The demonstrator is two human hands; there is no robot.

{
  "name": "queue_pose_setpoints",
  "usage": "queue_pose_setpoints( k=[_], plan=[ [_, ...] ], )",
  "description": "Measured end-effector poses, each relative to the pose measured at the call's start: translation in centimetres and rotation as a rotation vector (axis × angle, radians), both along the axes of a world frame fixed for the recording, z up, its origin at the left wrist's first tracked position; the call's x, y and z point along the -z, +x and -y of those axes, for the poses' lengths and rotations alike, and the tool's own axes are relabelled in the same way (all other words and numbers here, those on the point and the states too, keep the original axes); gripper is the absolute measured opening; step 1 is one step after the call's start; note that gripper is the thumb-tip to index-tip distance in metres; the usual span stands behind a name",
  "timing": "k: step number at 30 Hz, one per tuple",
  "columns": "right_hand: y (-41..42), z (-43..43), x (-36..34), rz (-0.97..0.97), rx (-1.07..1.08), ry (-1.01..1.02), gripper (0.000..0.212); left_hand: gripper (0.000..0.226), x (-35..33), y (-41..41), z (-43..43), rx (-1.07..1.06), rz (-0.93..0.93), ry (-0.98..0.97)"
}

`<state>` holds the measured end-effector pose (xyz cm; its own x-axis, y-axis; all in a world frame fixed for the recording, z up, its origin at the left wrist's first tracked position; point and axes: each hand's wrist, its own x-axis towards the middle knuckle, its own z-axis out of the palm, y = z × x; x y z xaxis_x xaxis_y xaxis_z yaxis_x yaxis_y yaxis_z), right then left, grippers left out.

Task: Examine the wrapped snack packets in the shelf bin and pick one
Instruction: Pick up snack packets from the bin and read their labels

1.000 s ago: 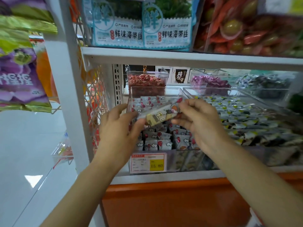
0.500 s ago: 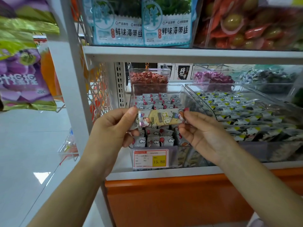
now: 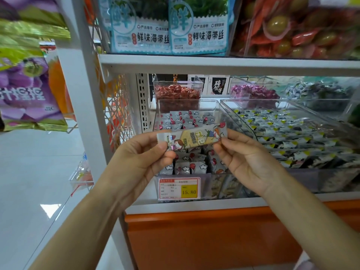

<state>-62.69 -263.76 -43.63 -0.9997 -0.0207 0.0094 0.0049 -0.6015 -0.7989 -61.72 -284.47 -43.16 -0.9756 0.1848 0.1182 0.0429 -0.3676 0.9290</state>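
A long wrapped snack packet (image 3: 192, 137), silver with a yellow panel and cartoon figures, is held level in front of the shelf. My left hand (image 3: 143, 154) pinches its left end and my right hand (image 3: 245, 156) pinches its right end. Behind and below it stands a clear plastic bin (image 3: 214, 106) filled with several small silver packets (image 3: 184, 117) printed with red balloons and clouds. My hands hide the middle of the bin.
A price tag (image 3: 179, 189) reading 15.80 hangs on the bin's front. A wider clear bin (image 3: 288, 106) of silver, black and yellow packets lies to the right. Smaller bins of red candies (image 3: 177, 92) and purple candies (image 3: 253, 90) stand behind. Seaweed bags (image 3: 167, 26) fill the shelf above.
Both hands have drawn the long packet out of the bin toward me and turned its printed face up. The view has shifted slightly closer to the shelf.
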Motion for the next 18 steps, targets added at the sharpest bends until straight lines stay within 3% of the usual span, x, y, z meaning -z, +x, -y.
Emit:
queue_pose_setpoints(
  k=[5, 12, 15, 18],
  plan=[
    [0.02, -0.12, -0.05, -0.033, 0.1, 0.042, 0.019, 0.037, -0.37, 0.33, -0.09, 0.013, -0.044, -0.047],
    [0.52, -0.01, -0.21, -0.169, 0.151, 0.235, 0.004, 0.033, -0.62, 0.52, -0.24, 0.044, -0.048, -0.108],
    [0.58, 0.08, -0.06, -0.208, 0.12, 0.324, 0.006, 0.047, -0.49, 0.38, -0.2, -0.069, -0.114, -0.253],
    [0.67, 0.19, 0.25, -0.23, 0.12, 0.416, 0.011, 0.039, -0.44, 0.24, -0.16, -0.132, -0.149, -0.325]
  ],
)
